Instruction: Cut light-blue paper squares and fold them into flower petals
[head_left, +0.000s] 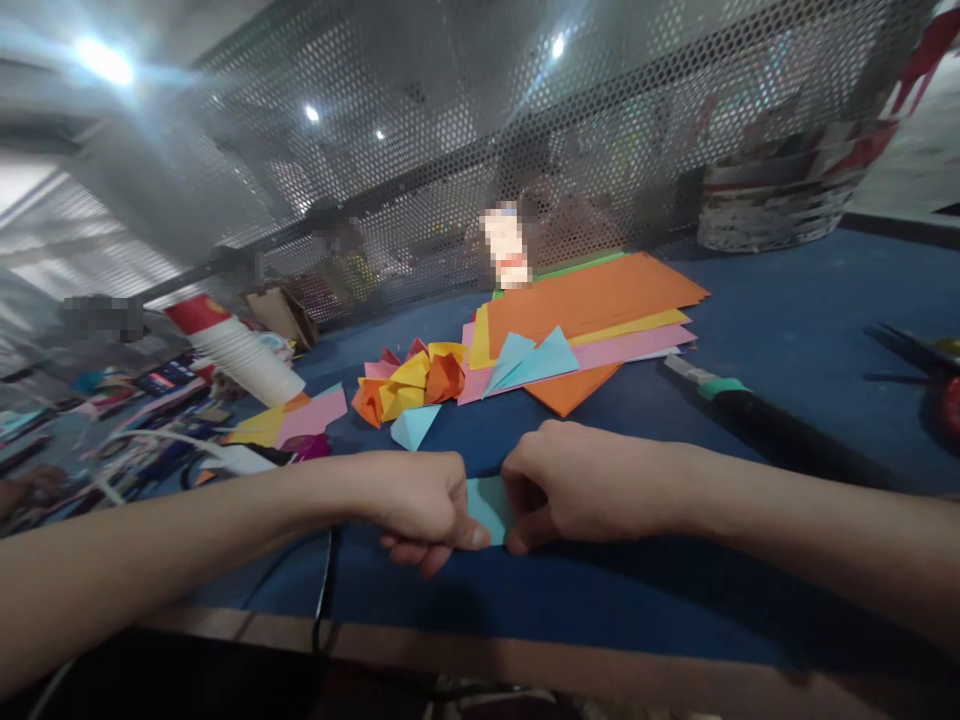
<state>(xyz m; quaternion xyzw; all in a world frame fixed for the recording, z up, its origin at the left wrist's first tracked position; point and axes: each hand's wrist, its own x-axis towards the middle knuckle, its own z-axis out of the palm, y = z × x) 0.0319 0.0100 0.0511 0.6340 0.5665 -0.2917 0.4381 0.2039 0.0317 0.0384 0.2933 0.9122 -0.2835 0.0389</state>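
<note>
Between my two hands, just above or on the blue tabletop, is a small piece of light blue paper [489, 508]. My left hand [427, 505] pinches its left end, thumb at the lower edge. The right end is in the closed fingers of my right hand [559, 485], which hide part of it. Beyond the hands sit a folded light blue paper piece [415, 427] and a cluster of yellow, orange and pink folded paper [409, 385]. Another light blue folded paper [534, 360] rests on a stack of coloured sheets [577, 305].
A utility knife [772, 415] with its blade bare lies to the right, near scissors [941, 390]. Stacked paper cups [244, 350] lean at the left by cables and pens. A woven basket [787, 195] stands at the back right before a perforated metal screen [420, 150].
</note>
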